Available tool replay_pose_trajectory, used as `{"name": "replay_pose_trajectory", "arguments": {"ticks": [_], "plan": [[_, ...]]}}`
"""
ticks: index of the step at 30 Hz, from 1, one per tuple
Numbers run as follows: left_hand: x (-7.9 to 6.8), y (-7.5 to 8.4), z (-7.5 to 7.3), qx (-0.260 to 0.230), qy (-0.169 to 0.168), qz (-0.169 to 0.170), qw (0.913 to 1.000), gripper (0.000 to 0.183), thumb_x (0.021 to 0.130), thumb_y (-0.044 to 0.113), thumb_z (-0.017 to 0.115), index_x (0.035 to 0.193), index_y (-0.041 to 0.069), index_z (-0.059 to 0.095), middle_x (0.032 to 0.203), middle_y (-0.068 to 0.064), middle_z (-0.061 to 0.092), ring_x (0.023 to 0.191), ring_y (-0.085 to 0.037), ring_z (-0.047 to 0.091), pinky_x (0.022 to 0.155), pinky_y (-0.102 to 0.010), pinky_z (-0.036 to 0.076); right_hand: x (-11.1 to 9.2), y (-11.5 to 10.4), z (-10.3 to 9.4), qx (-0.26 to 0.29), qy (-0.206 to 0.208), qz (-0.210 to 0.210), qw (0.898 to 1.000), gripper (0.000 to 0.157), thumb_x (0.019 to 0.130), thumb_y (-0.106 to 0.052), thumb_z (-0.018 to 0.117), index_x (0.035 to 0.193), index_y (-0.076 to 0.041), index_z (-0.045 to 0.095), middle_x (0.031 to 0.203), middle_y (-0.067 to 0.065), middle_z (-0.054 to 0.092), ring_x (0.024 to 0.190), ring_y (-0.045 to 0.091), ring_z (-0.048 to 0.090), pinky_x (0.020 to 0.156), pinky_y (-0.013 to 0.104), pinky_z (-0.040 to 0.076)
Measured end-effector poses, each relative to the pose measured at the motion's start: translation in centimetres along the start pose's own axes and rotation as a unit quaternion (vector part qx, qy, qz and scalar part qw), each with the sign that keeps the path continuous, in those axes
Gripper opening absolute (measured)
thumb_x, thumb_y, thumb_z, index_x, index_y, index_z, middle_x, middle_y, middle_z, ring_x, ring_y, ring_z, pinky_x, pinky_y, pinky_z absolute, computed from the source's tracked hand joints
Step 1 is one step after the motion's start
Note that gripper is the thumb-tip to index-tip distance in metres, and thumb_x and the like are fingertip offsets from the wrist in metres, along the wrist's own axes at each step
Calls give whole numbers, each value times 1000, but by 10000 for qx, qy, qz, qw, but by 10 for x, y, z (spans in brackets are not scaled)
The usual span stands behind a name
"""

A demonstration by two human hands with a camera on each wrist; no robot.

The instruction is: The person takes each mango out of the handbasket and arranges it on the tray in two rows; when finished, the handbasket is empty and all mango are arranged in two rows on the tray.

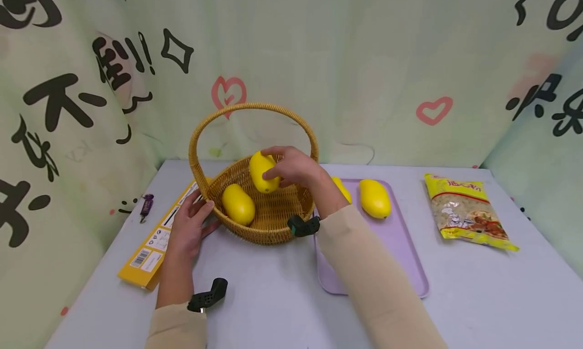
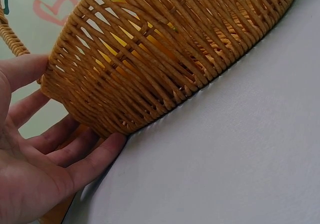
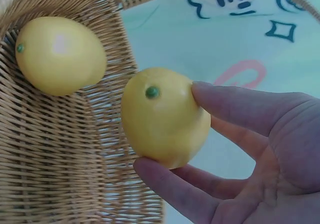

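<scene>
Golden-brown woven wicker basket (image 1: 278,207), handle arched overhead, stands on tabletop (image 1: 255,288); left hand (image 1: 189,227) touches its side. Smooth yellow oval fruit (image 1: 262,173), green nub at one end, held by right hand (image 1: 296,168) over basket. Similar yellow fruit (image 1: 239,204) lies inside, left.

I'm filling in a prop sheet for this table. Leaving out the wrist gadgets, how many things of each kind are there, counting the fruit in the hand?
Yellow fruits: 4
Basket: 1
Tray: 1
Food bag: 1
Yellow box: 1
Small purple packet: 1
Total: 9
</scene>
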State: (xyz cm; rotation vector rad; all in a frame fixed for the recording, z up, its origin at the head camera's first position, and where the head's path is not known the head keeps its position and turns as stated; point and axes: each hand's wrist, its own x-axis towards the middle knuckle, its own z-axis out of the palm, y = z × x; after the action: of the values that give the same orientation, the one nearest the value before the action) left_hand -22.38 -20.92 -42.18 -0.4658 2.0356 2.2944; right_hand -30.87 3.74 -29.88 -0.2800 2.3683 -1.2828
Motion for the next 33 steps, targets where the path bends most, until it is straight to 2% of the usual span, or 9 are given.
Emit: {"name": "replay_pose_trajectory", "arguments": {"ticks": [5, 10, 18, 24, 29, 33], "plan": [[-1, 1, 0, 64, -4, 15, 10000, 64, 107, 32, 58, 163, 40, 28, 169, -1, 33, 148, -24, 42, 112, -46, 50, -13, -5, -4, 73, -28, -144, 9999, 65, 93, -10, 75, 153, -24, 52, 149, 12, 52, 113, 25, 61, 99, 43, 59], [-1, 2, 0, 50, -52, 95, 9999, 64, 107, 32, 58, 163, 39, 28, 169, -1, 32, 148, -25, 42, 112, -46, 50, -25, -6, -9, -166, 42, -225, 9996, 64, 94, -12, 74, 152, -27, 53, 149, 13, 51, 122, 27, 57, 99, 43, 59], [-2, 0, 1, 2, -111, 91, 9999, 64, 107, 30, 58, 164, 38, 28, 170, -2, 31, 147, -24, 43, 111, -45, 50, -45, -6, -16, -465, 100, -284, 9985, 63, 93, -14, 74, 151, -32, 54, 143, 15, 55, 118, 27, 58, 94, 40, 60], [-2, 1, 1, 0, -59, 41, 10000, 65, 107, 28, 57, 164, 38, 27, 170, -2, 31, 146, -24, 43, 112, -46, 50, -59, -7, -20, -577, 117, -431, 9973, 63, 93, -15, 74, 151, -32, 54, 141, 13, 57, 109, 26, 64, 88, 36, 60], [-3, 1, 2, -14, -68, 20, 10000, 65, 107, 27, 57, 164, 38, 27, 170, -3, 31, 147, -24, 42, 112, -45, 50, -72, -8, -23, -697, 152, -460, 9964, 63, 93, -17, 75, 150, -34, 54, 141, 12, 55, 104, 27, 65, 93, 40, 58], [-3, 2, 2, -36, -95, -4, 9999, 65, 107, 28, 57, 164, 38, 26, 170, -2, 30, 148, -24, 41, 113, -46, 49, -83, -6, -25, -797, 186, -440, 9957, 63, 93, -18, 75, 149, -36, 54, 136, 10, 56, 92, 29, 65, 94, 44, 55]]}}
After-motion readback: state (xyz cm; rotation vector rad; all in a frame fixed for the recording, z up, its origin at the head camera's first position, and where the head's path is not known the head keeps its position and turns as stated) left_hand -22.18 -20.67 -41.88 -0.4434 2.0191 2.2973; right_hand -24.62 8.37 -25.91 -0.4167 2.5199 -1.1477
